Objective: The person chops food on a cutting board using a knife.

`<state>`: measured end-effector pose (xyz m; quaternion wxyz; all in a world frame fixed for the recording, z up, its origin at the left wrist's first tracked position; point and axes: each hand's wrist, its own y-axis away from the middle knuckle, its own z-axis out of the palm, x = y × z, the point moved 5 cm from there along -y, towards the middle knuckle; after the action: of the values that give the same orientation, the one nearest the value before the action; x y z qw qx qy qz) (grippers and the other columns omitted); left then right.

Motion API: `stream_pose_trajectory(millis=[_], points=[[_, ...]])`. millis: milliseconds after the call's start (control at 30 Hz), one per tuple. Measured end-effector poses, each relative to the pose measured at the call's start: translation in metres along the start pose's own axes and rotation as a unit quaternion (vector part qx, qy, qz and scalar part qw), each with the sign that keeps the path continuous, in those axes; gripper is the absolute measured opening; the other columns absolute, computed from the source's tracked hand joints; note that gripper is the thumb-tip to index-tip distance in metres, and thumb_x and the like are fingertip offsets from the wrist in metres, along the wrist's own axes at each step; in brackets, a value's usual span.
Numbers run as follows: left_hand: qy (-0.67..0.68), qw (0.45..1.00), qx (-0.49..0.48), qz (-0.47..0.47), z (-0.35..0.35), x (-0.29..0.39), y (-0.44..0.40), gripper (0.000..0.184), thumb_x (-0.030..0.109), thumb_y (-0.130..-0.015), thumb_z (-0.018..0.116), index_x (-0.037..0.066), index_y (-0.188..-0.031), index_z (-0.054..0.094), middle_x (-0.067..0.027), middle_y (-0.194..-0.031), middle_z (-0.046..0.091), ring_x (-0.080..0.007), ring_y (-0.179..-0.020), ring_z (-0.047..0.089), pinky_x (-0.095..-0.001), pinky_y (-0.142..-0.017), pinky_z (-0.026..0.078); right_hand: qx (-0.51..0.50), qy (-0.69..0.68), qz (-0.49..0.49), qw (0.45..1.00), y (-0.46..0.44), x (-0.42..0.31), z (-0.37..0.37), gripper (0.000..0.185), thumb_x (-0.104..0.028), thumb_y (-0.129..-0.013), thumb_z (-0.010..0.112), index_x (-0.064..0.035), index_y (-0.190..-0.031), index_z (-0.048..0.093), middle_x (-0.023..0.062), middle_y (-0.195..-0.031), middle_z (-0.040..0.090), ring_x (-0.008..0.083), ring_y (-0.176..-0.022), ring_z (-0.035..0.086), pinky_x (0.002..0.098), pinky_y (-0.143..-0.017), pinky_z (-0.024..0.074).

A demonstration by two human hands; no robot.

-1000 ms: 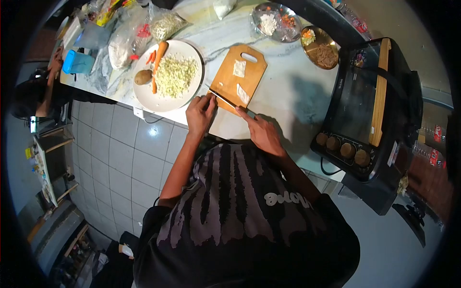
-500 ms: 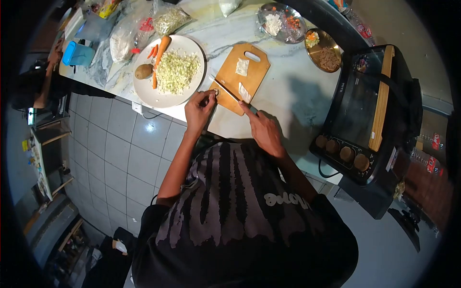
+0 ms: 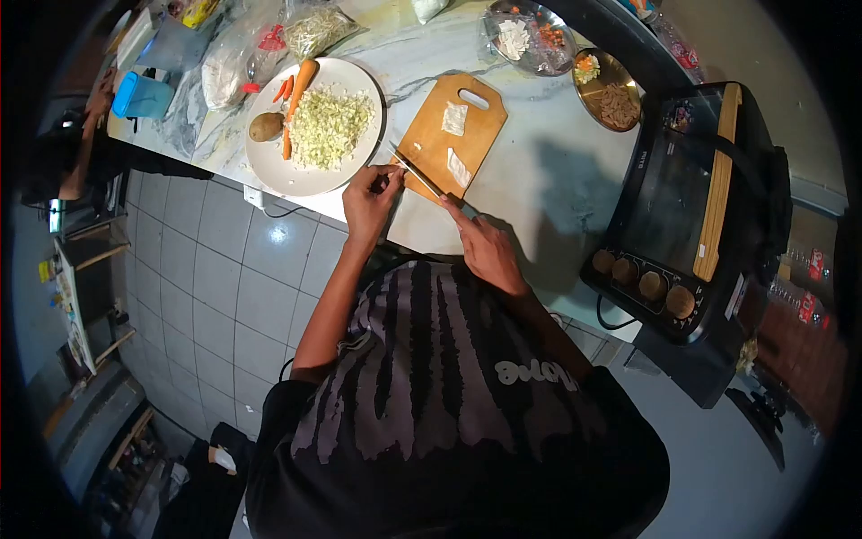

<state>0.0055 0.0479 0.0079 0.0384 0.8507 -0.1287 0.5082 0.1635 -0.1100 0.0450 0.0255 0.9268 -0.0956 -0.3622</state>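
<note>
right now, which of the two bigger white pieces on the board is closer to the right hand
The lower, narrower piece, nearer the right hand; the squarer piece lies farther up the cutting board, near its handle slot.

There's one knife (image 3: 417,172), one cutting board (image 3: 482,136), two slices (image 3: 454,119), four knobs (image 3: 652,286).

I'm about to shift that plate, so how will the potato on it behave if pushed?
The potato would probably roll, being rounded. Its plump, whole-looking shape suggests it should feel firm, not floppy. The carrot close by may check a roll that way.
</note>
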Motion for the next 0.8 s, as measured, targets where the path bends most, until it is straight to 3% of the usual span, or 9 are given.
stream_pose_trajectory(millis=[400, 633, 800], points=[[0.007, 0.999, 0.012, 0.032, 0.000, -0.003, 0.001, 0.016, 0.018, -0.087, 0.079, 0.004, -0.096, 0.078, -0.0095, -0.075, 0.066, -0.0175, -0.061, 0.061, -0.0304, -0.058, 0.048, 0.004, 0.009, 0.018, 1.000, 0.005, -0.004, 0.012, 0.067, -0.008, -0.097, 0.050, -0.0333, -0.157, 0.034, 0.0255, -0.082, 0.058, 0.0441, -0.072, 0.062, 0.0519, -0.069, 0.0505], [-0.050, 0.994, 0.018, 0.091, -0.005, 0.010, 0.005, 0.014, 0.016, -0.087, 0.078, 0.005, -0.096, 0.078, -0.0105, -0.077, 0.067, -0.0215, -0.066, 0.067, -0.0321, -0.061, 0.051, -0.001, 0.113, 0.043, 0.993, 0.000, -0.013, 0.014, 0.068, -0.009, -0.096, 0.053, -0.0361, -0.156, 0.035, 0.0230, -0.087, 0.062, 0.0431, -0.072, 0.065, 0.0525, -0.067, 0.0532], [-0.041, 0.997, 0.015, 0.067, -0.006, 0.011, 0.007, 0.014, 0.015, -0.087, 0.077, 0.005, -0.096, 0.078, -0.0105, -0.076, 0.066, -0.0216, -0.067, 0.068, -0.0321, -0.062, 0.052, 0.007, 0.137, 0.044, 0.990, -0.004, -0.011, 0.015, 0.069, -0.010, -0.096, 0.053, -0.0399, -0.156, 0.034, 0.0224, -0.088, 0.062, 0.0438, -0.073, 0.066, 0.0528, -0.066, 0.0543]])
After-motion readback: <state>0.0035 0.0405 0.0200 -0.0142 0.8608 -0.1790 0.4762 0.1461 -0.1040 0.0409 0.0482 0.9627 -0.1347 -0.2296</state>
